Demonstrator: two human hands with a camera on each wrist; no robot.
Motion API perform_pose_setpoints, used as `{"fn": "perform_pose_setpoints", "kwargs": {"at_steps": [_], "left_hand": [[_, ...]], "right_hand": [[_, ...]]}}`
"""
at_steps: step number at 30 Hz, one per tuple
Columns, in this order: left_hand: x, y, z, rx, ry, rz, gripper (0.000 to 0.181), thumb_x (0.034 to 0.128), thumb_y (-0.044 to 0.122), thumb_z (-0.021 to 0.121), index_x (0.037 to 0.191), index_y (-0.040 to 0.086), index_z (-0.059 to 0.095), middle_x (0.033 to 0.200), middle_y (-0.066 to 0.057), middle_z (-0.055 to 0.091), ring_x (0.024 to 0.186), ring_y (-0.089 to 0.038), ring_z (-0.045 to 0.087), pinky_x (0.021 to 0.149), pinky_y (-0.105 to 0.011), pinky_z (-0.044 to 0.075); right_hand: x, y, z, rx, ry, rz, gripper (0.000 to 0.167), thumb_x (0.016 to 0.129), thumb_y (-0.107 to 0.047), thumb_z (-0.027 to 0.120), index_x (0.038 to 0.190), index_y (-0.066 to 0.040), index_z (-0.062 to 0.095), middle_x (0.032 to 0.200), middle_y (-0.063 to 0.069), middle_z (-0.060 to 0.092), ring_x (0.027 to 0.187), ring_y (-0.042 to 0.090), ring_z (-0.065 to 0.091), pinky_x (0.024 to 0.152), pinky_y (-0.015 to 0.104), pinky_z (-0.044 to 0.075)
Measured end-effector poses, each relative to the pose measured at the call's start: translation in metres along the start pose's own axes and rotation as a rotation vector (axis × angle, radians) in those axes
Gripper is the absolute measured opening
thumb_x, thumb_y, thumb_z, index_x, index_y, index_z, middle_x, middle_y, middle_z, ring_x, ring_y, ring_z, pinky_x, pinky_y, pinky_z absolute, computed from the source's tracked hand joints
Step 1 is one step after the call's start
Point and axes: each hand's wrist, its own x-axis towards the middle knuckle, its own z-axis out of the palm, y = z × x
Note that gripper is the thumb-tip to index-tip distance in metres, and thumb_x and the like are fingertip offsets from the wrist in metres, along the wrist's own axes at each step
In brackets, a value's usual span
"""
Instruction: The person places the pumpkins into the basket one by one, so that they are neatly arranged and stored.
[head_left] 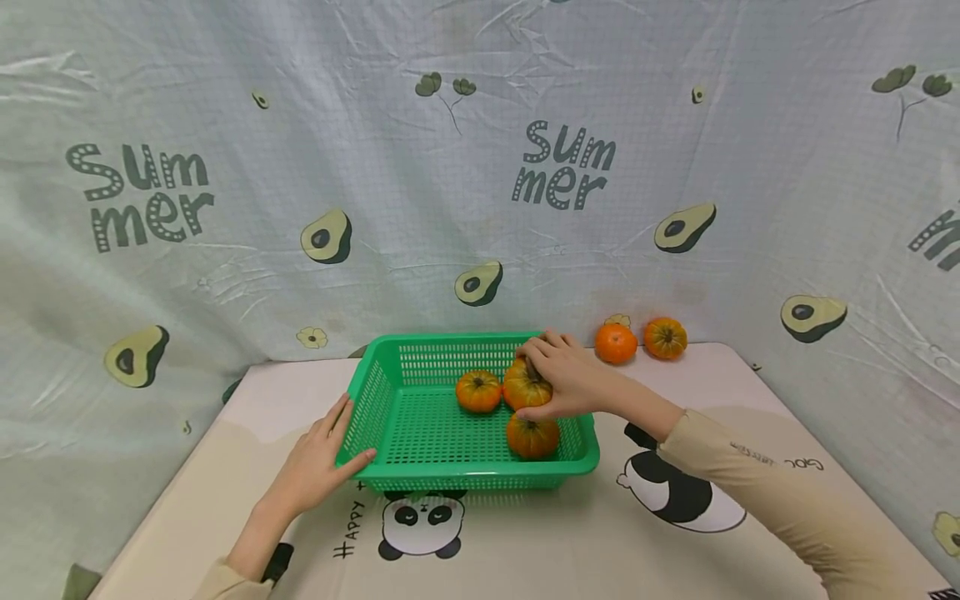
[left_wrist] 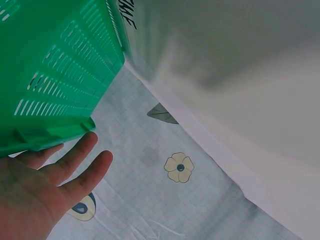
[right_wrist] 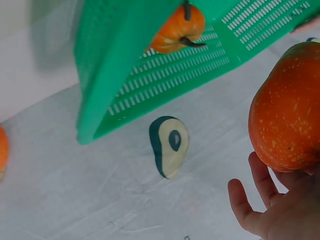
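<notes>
Holding a pumpkin point(head_left: 521, 388) over the basket point(head_left: 474, 470), and it's kinda cramped in there.
Right grip point(head_left: 568, 377) is wrapped round it from the far side, thumb at the near side; can't tell if the pumpkin touches anything below. One pumpkin point(head_left: 478, 392) sits just left of that grip, another pumpkin point(head_left: 533, 437) right on its near side, so imo letting go here could make it roll off one of them or pinch the thumb. Left grip point(head_left: 318, 463) is spread and loose on the basket's left rim, so a hard bump from the right might skid the basket along the table point(head_left: 570, 542). Two spares, an orange pumpkin point(head_left: 616, 343) and a striped pumpkin point(head_left: 665, 338), sit beyond the right grip, off to its right.
</notes>
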Motion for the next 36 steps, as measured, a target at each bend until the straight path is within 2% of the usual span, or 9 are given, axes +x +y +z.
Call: {"fn": "perform_pose_setpoints", "kwargs": {"at_steps": [7, 12, 20, 29, 36], "left_hand": [[-0.001, -0.002, 0.001, 0.003, 0.004, 0.004, 0.080, 0.0850, 0.046, 0.052, 0.139, -0.006, 0.023, 0.145, -0.023, 0.021, 0.119, -0.044, 0.038, 0.087, -0.056, 0.038], [-0.001, -0.002, 0.001, -0.005, -0.001, -0.002, 0.080, 0.0851, 0.046, 0.052, 0.139, -0.006, 0.023, 0.145, -0.023, 0.020, 0.119, -0.044, 0.038, 0.086, -0.056, 0.038], [0.000, -0.002, 0.001, -0.008, 0.009, 0.009, 0.080, 0.0851, 0.046, 0.052, 0.139, -0.006, 0.023, 0.145, -0.023, 0.020, 0.121, -0.044, 0.037, 0.088, -0.057, 0.037], [0.002, -0.001, 0.002, -0.024, 0.006, 0.004, 0.080, 0.0852, 0.046, 0.052, 0.139, -0.006, 0.022, 0.145, -0.023, 0.020, 0.120, -0.045, 0.038, 0.088, -0.057, 0.037], [0.001, -0.003, 0.003, -0.023, 0.008, 0.001, 0.080, 0.0850, 0.045, 0.052, 0.139, -0.006, 0.023, 0.145, -0.023, 0.020, 0.120, -0.044, 0.038, 0.087, -0.057, 0.037]], "right_hand": [[0.021, -0.012, -0.001, 0.023, -0.039, 0.012, 0.065, 0.072, -0.063, 0.055, 0.113, -0.014, 0.045, 0.106, 0.000, 0.048, 0.091, 0.016, 0.035, 0.079, 0.034, 0.030], [0.035, -0.019, 0.000, 0.045, -0.041, 0.040, 0.063, 0.074, -0.062, 0.056, 0.114, -0.015, 0.045, 0.110, 0.001, 0.051, 0.090, 0.017, 0.036, 0.079, 0.036, 0.032], [0.056, -0.021, 0.014, 0.048, -0.078, 0.055, 0.063, 0.076, -0.058, 0.057, 0.123, -0.017, 0.046, 0.117, 0.000, 0.050, 0.095, 0.019, 0.036, 0.078, 0.038, 0.032], [0.073, -0.017, 0.033, 0.100, -0.232, 0.005, 0.070, 0.076, -0.059, 0.057, 0.132, -0.021, 0.037, 0.127, 0.000, 0.042, 0.102, 0.019, 0.034, 0.081, 0.038, 0.033], [0.079, -0.019, 0.045, 0.098, -0.249, -0.043, 0.071, 0.070, -0.060, 0.063, 0.127, -0.024, 0.040, 0.120, -0.005, 0.045, 0.095, 0.016, 0.032, 0.076, 0.032, 0.029]]}}
